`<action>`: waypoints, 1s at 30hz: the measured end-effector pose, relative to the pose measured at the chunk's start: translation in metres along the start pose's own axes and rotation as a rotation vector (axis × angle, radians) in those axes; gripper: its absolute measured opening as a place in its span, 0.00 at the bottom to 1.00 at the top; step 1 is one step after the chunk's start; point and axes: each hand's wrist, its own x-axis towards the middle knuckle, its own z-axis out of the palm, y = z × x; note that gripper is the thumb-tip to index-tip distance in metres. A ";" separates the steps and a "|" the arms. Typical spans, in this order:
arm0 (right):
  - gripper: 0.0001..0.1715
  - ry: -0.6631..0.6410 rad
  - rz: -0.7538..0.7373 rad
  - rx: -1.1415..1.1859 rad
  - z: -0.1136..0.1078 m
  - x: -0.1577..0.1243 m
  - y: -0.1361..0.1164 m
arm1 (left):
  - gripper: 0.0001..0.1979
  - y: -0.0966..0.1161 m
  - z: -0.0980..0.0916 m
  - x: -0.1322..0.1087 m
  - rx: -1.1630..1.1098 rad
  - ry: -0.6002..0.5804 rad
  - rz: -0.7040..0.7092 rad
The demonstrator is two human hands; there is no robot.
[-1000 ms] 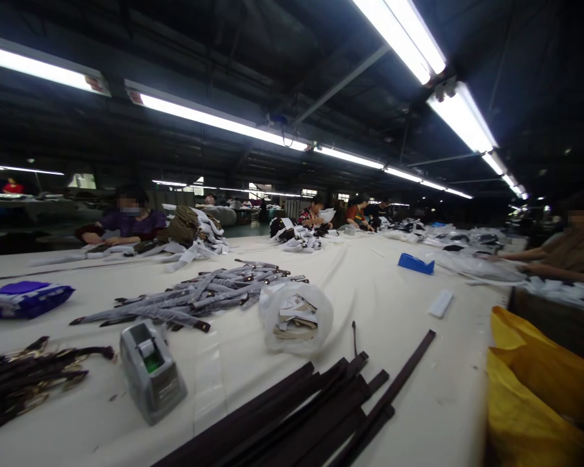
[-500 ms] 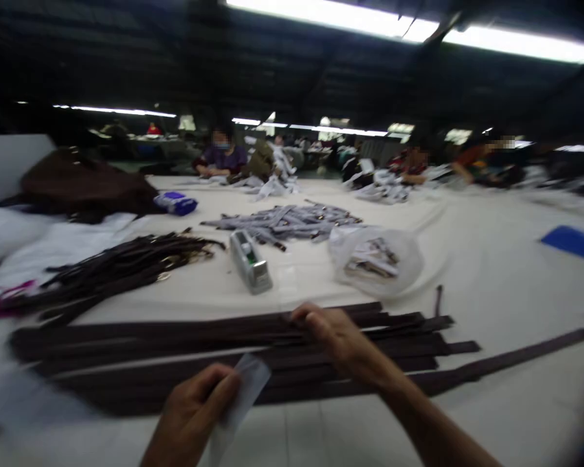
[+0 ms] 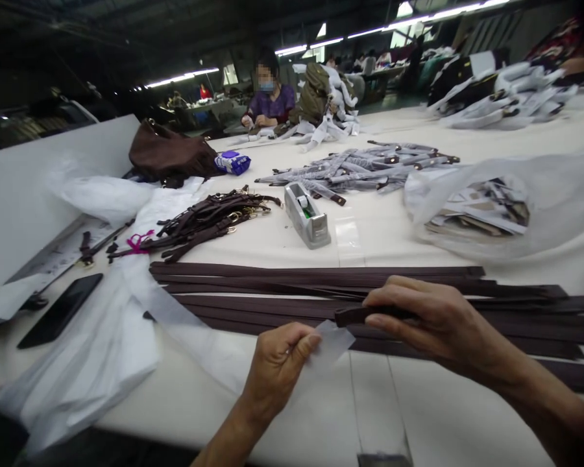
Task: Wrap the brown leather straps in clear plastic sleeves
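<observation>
My left hand (image 3: 279,363) pinches the end of a long translucent plastic sleeve (image 3: 189,327), which trails off to the left across the table. Between thumb and fingers of my right hand (image 3: 428,321) is a dark brown strap (image 3: 353,316), its end touching or just beside the mouth of the sleeve. Several more brown straps (image 3: 253,308) lie side by side in long rows beneath and behind both hands. A tape dispenser (image 3: 307,217) stands beyond them.
Farther back lie wrapped straps (image 3: 365,165), buckled brown straps (image 3: 209,220) and a clear bag (image 3: 555,194) of pieces. To the left are a black phone (image 3: 61,310), white plastic sleeves (image 3: 111,344) and a brown bag (image 3: 170,152). A co-worker (image 3: 272,97) sits across the table.
My view has turned left and closer. The right hand has lifted a strap from the rows and brought its end to the sleeve in my left hand.
</observation>
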 end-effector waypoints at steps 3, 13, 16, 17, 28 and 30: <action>0.08 -0.035 -0.001 0.006 0.001 -0.002 0.001 | 0.14 0.002 0.002 0.004 0.013 -0.006 0.009; 0.10 -0.117 -0.057 -0.211 -0.001 -0.004 0.001 | 0.09 -0.002 0.014 0.010 -0.055 0.005 -0.037; 0.11 -0.038 -0.119 -0.300 0.000 -0.005 0.001 | 0.10 -0.003 0.018 0.012 -0.057 -0.024 -0.063; 0.12 -0.022 -0.133 -0.319 0.000 -0.005 0.001 | 0.11 -0.002 0.019 0.012 -0.048 -0.031 -0.057; 0.11 -0.250 -0.132 -0.174 0.003 -0.005 -0.004 | 0.12 0.007 0.024 0.010 -0.040 -0.194 -0.024; 0.11 -0.246 -0.123 -0.103 0.005 -0.006 -0.003 | 0.11 0.009 0.024 0.009 -0.025 -0.187 -0.006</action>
